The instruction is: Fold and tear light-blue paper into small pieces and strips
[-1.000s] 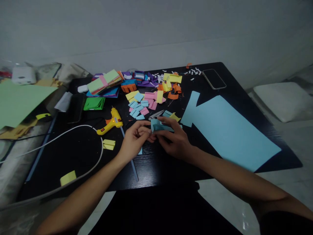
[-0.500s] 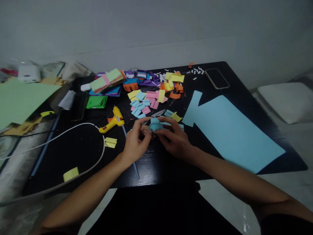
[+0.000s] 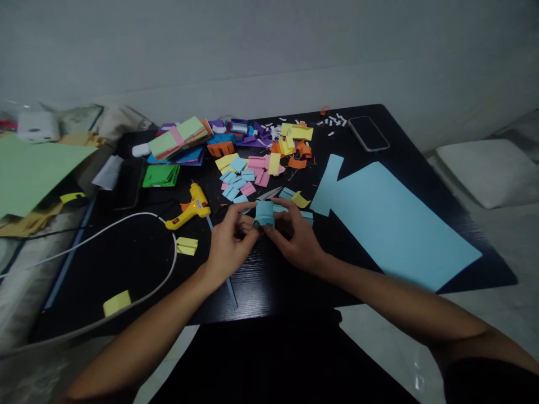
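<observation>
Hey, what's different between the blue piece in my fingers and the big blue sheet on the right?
The piece is small; the sheet is far larger. The piece is held between your left hand and right hand, while the sheet lies on the table. The piece looks bent; the sheet looks mostly flat. Both are light blue.

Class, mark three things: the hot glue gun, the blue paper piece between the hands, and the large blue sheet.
Yellow hot glue gun (image 3: 196, 206), head view: its body.
Blue paper piece (image 3: 265, 210), head view: its visible face.
Large blue sheet (image 3: 400, 227), head view: its middle.
</observation>
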### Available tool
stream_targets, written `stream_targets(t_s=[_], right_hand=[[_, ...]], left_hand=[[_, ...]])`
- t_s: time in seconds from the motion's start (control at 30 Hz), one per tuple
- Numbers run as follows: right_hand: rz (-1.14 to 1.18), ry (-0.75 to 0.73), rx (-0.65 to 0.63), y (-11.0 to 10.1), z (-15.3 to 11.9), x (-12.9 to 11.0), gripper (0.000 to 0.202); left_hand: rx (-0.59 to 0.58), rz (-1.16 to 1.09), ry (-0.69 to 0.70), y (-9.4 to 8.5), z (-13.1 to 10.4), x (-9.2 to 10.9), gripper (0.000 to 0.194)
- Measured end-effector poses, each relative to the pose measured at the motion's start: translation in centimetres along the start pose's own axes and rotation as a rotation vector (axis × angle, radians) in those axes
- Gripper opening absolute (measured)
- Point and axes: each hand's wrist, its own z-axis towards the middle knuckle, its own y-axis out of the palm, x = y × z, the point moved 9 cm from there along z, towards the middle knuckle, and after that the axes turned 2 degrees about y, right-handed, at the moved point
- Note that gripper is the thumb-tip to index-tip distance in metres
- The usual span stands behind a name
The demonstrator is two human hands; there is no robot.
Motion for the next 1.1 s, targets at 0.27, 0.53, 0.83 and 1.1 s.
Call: stream_targets(t_s=[0.27,0.53,0.83,1.1], right_hand=[[0.084,-0.025,0.009,-0.3,0.5,0.3,0.045],[0.223,0.066,-0.050,-0.2,1.3,1.9,0.035],[-0.324,-0.471,0.212,-1.8,-1.0,-3.5,0.035],[-0.573,-0.695,0.209,-1.3,-1.8,-5.5,0.036]], left_hand=[[-0.059,0.038,0.072,0.3,0.1,1.5,0.020],[-0.114,-0.257,-0.038,1.0,0.3,0.2,0.023],[-0.046,-0.368,-0.121,0.9,0.5,-1.4,0.022],[-0.038,-0.191,-0.094,0.4,0.3,-1.7,0.025]])
